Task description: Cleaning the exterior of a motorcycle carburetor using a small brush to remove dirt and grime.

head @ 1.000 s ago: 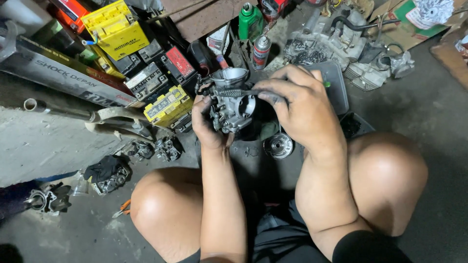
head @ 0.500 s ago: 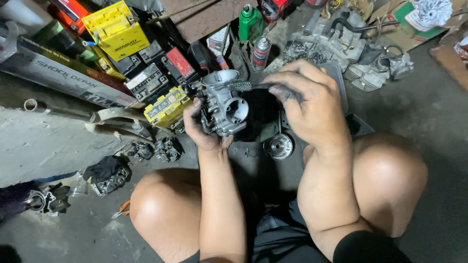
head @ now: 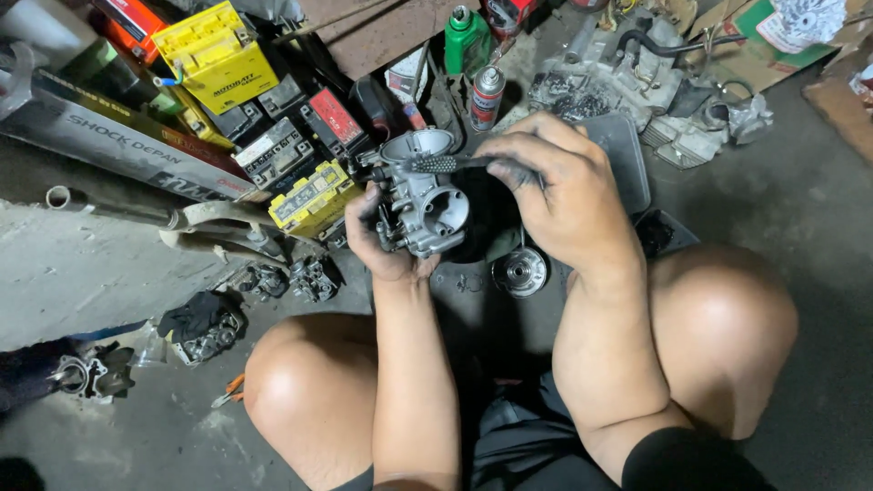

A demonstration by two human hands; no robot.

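My left hand cups a silver metal carburetor from below and holds it up over the floor, its round throat facing up and to the right. My right hand is closed around the handle of a small dark brush, whose bristled head lies across the top of the carburetor. Both forearms rise between my bare knees.
Yellow, red and black batteries are stacked at the upper left beside a long grey box. A green bottle and spray can stand behind. Engine parts lie upper right, a round metal part below my hands, small parts left.
The carburetor has been turned in my left hand so its throat now shows. My right hand has shifted right and now lays the brush across the top.
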